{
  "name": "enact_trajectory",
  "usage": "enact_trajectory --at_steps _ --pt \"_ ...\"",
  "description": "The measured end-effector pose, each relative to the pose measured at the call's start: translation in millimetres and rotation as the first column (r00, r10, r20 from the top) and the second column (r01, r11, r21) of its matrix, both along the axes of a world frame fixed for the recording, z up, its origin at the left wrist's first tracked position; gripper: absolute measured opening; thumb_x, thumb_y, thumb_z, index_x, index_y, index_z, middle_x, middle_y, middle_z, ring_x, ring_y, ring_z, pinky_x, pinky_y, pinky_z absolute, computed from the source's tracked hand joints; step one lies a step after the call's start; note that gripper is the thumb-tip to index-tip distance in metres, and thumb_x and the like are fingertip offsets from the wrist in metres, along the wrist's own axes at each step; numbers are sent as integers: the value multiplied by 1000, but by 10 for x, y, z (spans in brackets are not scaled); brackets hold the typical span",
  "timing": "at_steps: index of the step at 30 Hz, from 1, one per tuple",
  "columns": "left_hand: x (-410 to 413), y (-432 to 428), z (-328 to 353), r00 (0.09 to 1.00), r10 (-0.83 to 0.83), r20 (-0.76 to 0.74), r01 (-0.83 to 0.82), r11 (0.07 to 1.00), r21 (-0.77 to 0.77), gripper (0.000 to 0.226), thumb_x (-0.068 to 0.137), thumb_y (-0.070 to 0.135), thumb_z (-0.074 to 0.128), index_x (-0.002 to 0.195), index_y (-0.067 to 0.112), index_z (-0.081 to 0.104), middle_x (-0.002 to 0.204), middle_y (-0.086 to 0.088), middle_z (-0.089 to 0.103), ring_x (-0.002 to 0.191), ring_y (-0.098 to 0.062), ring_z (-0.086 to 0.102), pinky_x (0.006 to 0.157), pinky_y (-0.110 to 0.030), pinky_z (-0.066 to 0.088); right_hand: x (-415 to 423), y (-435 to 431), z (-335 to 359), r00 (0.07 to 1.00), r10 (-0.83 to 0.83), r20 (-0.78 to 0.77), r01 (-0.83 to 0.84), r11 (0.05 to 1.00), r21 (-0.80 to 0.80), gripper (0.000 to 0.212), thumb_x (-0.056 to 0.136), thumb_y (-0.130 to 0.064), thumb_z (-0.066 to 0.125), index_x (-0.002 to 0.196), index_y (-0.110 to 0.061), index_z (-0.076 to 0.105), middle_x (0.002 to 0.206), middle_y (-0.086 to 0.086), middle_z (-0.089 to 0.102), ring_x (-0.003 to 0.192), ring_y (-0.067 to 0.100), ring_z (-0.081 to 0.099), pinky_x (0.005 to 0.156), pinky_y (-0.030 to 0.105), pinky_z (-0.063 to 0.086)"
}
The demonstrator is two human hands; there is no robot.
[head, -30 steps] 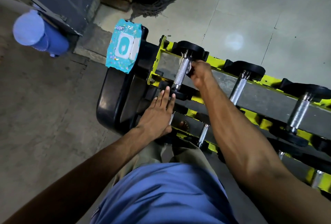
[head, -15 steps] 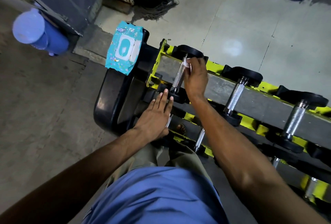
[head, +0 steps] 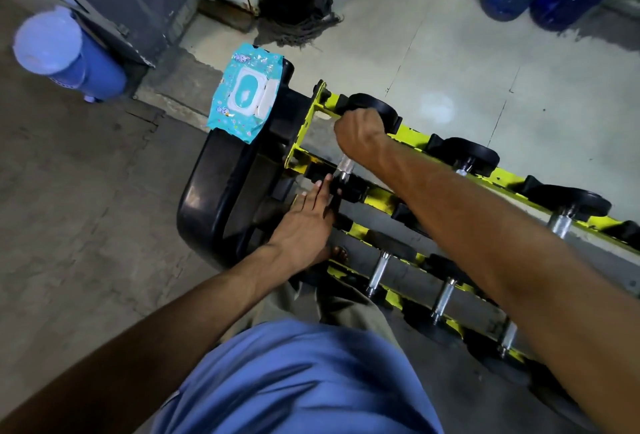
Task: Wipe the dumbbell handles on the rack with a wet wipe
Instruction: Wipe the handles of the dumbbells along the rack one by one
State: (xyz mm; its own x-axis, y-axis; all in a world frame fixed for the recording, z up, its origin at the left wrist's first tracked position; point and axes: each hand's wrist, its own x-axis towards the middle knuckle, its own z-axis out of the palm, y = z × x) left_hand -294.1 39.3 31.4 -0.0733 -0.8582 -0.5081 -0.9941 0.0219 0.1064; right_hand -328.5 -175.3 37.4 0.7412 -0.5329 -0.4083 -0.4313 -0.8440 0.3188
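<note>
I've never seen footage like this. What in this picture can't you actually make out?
- Wet wipe: not visible in the head view; the right hand, gripping the first dumbbell handle, would cover it.
- Second handle: mostly covered by the right forearm.
- Wipes pack: print too small to read.
- Rack: its right end is cut off by the frame edge.

The right hand (head: 360, 130) is gripping the far end of the first dumbbell handle (head: 344, 167) on the yellow rack (head: 305, 125), perhaps with a wipe inside its fist. The left hand (head: 304, 225) is resting straight-fingered against the near plate (head: 353, 189).
</note>
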Motion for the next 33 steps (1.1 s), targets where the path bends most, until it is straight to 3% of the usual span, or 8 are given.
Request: enact_trajectory --at_steps 5,11,14,17,19,24,30,33 --pt "21 16 -5 1000 14 -17 -13 1000 5 115 92 50 68 165 2 -8 166 -31 -24 160 -43 -4 129 -50 17 96 -39 71 1000 -28 0 28 999 15 29 96 -9 48 116 -18 68 115 3 70 104 25 68 72 28 46" --pt "87 30 1 1000 -11 -6 11 1000 14 121 86 42 70 163 3 -14 166 -29 -28 160 -40 -9 130 -50 13 -499 43 -166 889 -136 437 163 986 -25 28 76 4 63 97 -15 66 102 2 62 76 28 66 48 29 43" --pt "130 8 -18 1000 -24 -2 24 1000 -2 121 83 40 70 164 4 -13 166 -30 -27 160 -40 -7 130 -49 14 -508 202 -336 662 -395 637 400 905 146 31 85 -1 61 112 -16 63 114 4 56 77 30 64 47 31 40" --pt "184 19 -24 999 -49 8 49 999 5 120 83 39 68 164 4 -14 166 -30 -26 161 -40 -6 130 -49 14 -401 518 -453 264 -661 702 587 688 427 22 95 -21 54 117 -21 56 115 3 57 82 28 63 58 33 46" --pt "208 38 -20 998 -63 3 63 998 18 118 85 38 67 163 4 -15 166 -30 -27 160 -40 -8 131 -48 13 -417 783 -509 10 -771 636 608 510 609 16 98 -31 51 110 -23 57 103 2 66 83 27 64 61 34 47" --pt "253 -12 12 996 -84 -36 86 996 35 117 86 35 67 164 6 -16 166 -28 -28 160 -38 -10 131 -49 12 -563 1092 -545 -160 -871 464 514 328 793 13 95 -28 63 96 -17 67 88 1 70 79 21 64 67 33 48" --pt "339 -39 49 992 -121 -43 124 991 55 119 89 37 68 163 6 -19 165 -27 -31 160 -38 -11 131 -48 11 -263 171 -627 -590 -793 150 227 15 974 18 92 -21 67 75 -19 69 71 -3 66 65 15 58 61 30 49" --pt "394 -22 39 989 -140 -42 142 989 46 120 87 38 71 163 5 -16 167 -28 -27 161 -38 -8 130 -49 15 -243 103 -636 -587 -808 -49 78 -117 990 28 95 -3 53 71 -16 58 64 4 54 53 20 49 49 24 38"
